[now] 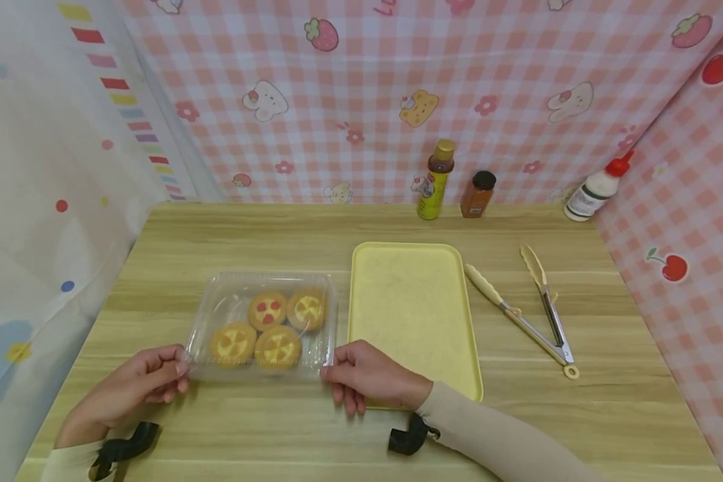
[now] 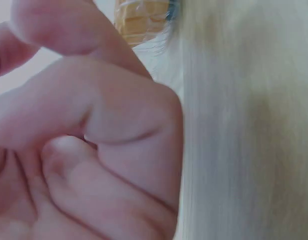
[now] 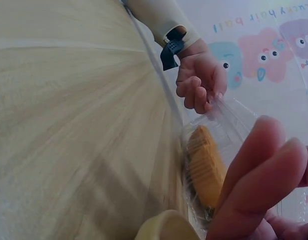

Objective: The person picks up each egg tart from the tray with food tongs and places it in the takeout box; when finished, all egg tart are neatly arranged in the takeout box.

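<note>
A clear plastic food box (image 1: 201, 328) lies on the wooden table with several round golden pastries (image 1: 278, 347) inside, one topped with red spots. At its front left corner, my left hand (image 1: 135, 385) pinches the edge between thumb and fingers. My right hand (image 1: 373, 375) pinches the front right corner, its wrist above the yellow tray (image 1: 410, 314). Close up in the left wrist view, the left hand (image 2: 104, 135) shows curled fingers. The right wrist view catches the right hand's fingers (image 3: 263, 175) near the box and the left hand (image 3: 201, 82) gripping the clear edge.
Metal tongs (image 1: 554, 321) with cream tips lie spread to the right of the tray. Along the back wall stand a yellow-labelled bottle (image 1: 435, 184), a black-capped spice jar (image 1: 478, 195) and a white red-tipped squeeze bottle (image 1: 593, 193). Patterned cloth covers the walls.
</note>
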A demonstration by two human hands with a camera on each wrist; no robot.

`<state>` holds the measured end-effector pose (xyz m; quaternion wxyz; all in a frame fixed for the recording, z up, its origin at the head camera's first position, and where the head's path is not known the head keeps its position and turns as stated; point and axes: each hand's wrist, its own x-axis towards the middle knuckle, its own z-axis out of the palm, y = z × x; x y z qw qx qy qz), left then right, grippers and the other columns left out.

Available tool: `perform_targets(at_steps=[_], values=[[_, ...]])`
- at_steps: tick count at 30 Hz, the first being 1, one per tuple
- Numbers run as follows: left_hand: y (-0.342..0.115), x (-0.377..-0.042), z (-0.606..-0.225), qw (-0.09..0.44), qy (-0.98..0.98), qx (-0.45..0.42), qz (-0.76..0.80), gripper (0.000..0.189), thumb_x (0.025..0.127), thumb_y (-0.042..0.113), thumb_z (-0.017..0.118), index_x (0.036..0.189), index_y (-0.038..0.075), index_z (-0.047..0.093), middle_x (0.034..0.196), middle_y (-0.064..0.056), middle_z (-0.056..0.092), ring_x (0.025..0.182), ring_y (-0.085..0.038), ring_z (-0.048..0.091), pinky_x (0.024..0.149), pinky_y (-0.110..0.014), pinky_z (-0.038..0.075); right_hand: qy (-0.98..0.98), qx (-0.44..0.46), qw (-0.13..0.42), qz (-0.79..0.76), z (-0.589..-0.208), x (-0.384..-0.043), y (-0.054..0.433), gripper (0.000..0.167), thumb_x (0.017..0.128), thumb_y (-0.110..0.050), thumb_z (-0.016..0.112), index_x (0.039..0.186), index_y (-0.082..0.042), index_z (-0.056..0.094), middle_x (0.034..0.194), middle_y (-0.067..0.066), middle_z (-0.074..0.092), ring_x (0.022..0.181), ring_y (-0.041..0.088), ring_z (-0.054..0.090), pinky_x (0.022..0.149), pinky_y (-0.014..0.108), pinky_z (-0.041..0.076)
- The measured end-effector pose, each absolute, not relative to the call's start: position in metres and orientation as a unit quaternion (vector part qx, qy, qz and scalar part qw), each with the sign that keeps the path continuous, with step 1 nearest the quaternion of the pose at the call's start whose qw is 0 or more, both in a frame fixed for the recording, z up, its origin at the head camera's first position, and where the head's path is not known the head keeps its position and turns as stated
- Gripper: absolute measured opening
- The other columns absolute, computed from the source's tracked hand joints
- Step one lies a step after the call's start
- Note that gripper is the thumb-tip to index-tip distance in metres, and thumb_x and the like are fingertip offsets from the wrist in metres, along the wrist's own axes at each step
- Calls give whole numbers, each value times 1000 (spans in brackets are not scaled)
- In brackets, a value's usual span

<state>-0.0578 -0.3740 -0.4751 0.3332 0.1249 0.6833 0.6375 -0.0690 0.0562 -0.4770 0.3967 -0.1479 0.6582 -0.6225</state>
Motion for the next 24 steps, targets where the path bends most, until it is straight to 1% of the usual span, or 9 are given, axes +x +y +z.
perform_targets(at_steps=[1,3,4,5,15,24], values=[[-373,-57,-475,327,690,121,634,23,116,9,37,109,3,58,92,9,70,75,0,61,52,-32,42,659,-149,395,-622,-478,-69,56,31,107,-22,62,87,2,60,66,4,65,43,10,58,41,23,48],[-372,-57,-475,317,697,120,632,21,115,9,38,111,1,57,93,8,71,76,0,62,59,-25,52,663,-151,389,-622,-479,-69,56,30,108,-22,59,86,-3,59,65,3,64,43,9,57,41,24,48],[-371,-56,-475,313,701,118,630,20,115,8,39,111,0,57,93,8,71,77,-1,63,63,-22,55,664,-151,386,-622,-479,-68,56,29,109,-22,58,86,-4,58,65,3,63,43,9,57,41,24,48],[-370,-56,-475,308,703,117,630,20,115,8,39,112,0,57,93,8,71,77,-1,63,65,-22,56,664,-150,384,-624,-480,-68,55,29,109,-22,58,87,-4,57,64,3,63,42,9,57,41,24,48],[-364,-56,-471,279,725,129,617,23,114,6,43,111,-13,53,91,7,71,77,-2,65,67,-24,58,673,-151,361,-627,-479,-68,53,29,110,-18,52,87,-3,57,62,2,61,41,8,55,38,24,46],[-363,-57,-470,281,719,118,625,22,112,5,47,108,-14,55,89,7,72,77,-2,67,67,-23,60,677,-136,360,-627,-479,-68,50,30,109,-19,53,85,-2,58,60,1,60,40,8,54,37,23,44]])
